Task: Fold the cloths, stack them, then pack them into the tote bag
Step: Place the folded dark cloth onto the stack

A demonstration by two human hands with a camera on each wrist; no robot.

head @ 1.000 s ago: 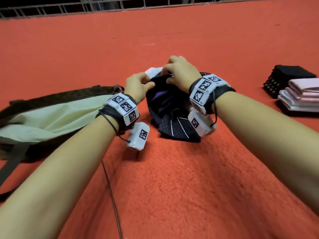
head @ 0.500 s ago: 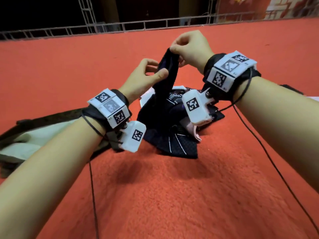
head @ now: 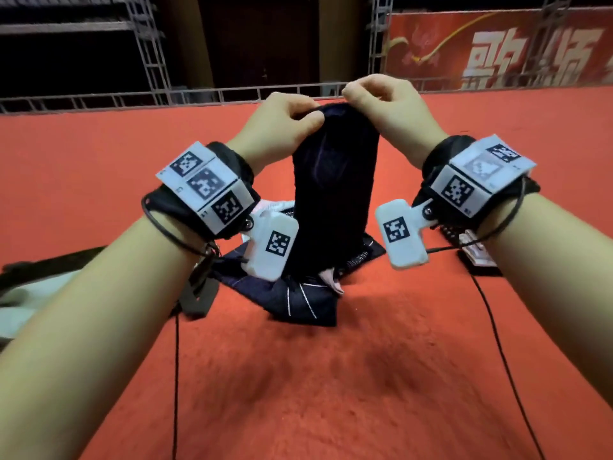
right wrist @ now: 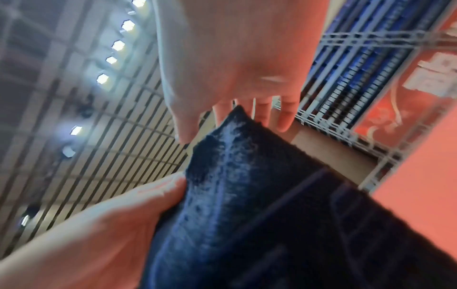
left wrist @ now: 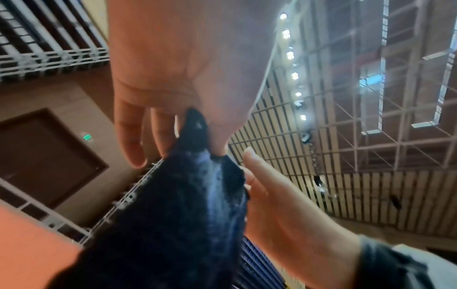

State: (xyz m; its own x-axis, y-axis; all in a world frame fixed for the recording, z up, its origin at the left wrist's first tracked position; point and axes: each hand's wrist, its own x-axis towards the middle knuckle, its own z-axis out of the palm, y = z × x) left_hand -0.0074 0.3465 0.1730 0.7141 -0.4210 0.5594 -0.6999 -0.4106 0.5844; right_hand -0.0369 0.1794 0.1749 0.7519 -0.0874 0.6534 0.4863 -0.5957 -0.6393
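A dark navy cloth [head: 335,180] hangs upright between my two raised hands, its lower end still reaching the pile. My left hand [head: 306,114] pinches the left part of its top edge, thumb towards me. My right hand [head: 351,94] pinches the right part, close beside the left. In the left wrist view my left hand [left wrist: 197,133] pinches the navy cloth [left wrist: 173,215]. In the right wrist view my right hand [right wrist: 222,121] pinches the cloth [right wrist: 247,195]. Beneath lie a striped navy cloth [head: 298,300] and a pale pink cloth [head: 275,207]. The pale green tote bag [head: 23,293] lies flat at the left.
A stack of folded cloths [head: 477,254] sits on the red carpet [head: 331,376] at the right, mostly hidden by my right wrist. The bag's dark strap [head: 195,293] lies by my left wrist. A metal truss rail [head: 132,97] borders the carpet's far edge.
Both hands have risen from the pile, pulling the navy cloth up until it hangs; the left hand, open half a second ago, now pinches its top edge. My view has tilted upward.
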